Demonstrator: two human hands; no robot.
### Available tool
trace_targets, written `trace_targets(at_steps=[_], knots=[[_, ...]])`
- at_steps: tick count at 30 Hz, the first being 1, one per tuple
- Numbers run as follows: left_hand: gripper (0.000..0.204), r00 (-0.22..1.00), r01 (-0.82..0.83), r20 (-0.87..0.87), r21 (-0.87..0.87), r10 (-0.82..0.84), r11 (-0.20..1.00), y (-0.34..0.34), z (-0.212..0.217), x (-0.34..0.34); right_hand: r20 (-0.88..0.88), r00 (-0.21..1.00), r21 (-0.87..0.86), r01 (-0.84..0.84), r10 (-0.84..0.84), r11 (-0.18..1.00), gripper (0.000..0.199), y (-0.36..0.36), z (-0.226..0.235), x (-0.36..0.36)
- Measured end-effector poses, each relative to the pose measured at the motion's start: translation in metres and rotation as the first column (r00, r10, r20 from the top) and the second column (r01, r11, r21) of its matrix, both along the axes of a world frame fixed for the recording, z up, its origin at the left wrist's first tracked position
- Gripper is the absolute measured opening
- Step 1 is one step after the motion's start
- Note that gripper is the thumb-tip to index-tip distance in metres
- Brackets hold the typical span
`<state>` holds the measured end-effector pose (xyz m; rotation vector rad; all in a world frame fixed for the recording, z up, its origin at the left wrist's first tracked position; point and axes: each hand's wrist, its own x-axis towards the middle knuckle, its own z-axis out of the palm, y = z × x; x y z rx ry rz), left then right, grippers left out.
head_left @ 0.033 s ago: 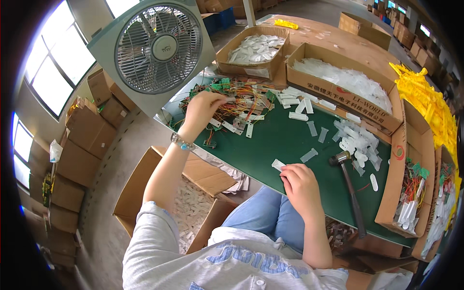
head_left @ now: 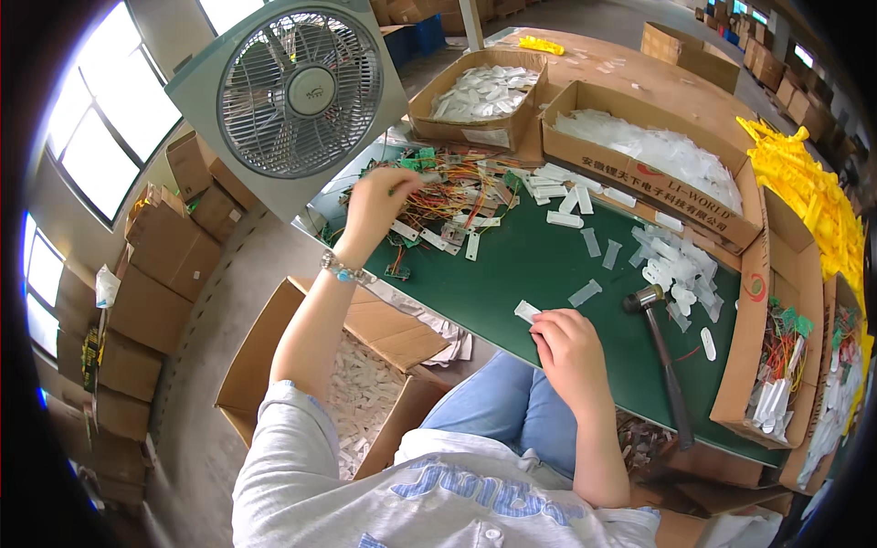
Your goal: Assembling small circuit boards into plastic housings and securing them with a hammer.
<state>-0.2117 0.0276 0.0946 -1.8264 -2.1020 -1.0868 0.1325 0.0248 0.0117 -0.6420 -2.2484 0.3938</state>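
Green tabletop (head_left: 521, 265); bears a tangled heap of wired circuit boards (head_left: 457, 189) at left, loose white strips (head_left: 565, 219) beside it, a pile of translucent sleeves (head_left: 681, 263) farther right, a black-handled hammer (head_left: 665, 363) near that pile, and a cardboard tray (head_left: 743, 333) at far right.

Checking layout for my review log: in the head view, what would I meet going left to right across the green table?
Left hand → white strip → right hand → hammer → box of wired parts.
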Motion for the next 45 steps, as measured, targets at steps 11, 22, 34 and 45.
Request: trace_targets(at_steps=[11,22,34,45], knots=[[0.022,0.923,-0.158,0.379,0.517,-0.06,0.841,-0.007,0.072,-0.027,-0.007,1.0,0.016,-0.006,0.007,1.0,0.011,-0.001,0.0,-0.001],[0.014,0.922,0.11,0.332,0.269,-0.199,0.957,0.017,0.068,0.006,0.011,1.0,0.001,-0.011,0.011,1.0,0.013,-0.001,-0.001,-0.002],[0.016,0.863,0.383,0.292,0.152,-0.411,0.911,0.015,0.041,0.064,0.006,1.0,0.004,-0.01,0.01,1.0,0.011,-0.002,0.001,0.0],[0.024,0.75,0.638,0.223,0.011,-0.623,0.77,-0.03,-0.005,0.133,0.015,0.979,-0.152,0.204,-0.204,0.967,0.039,-0.016,0.013,0.05]])
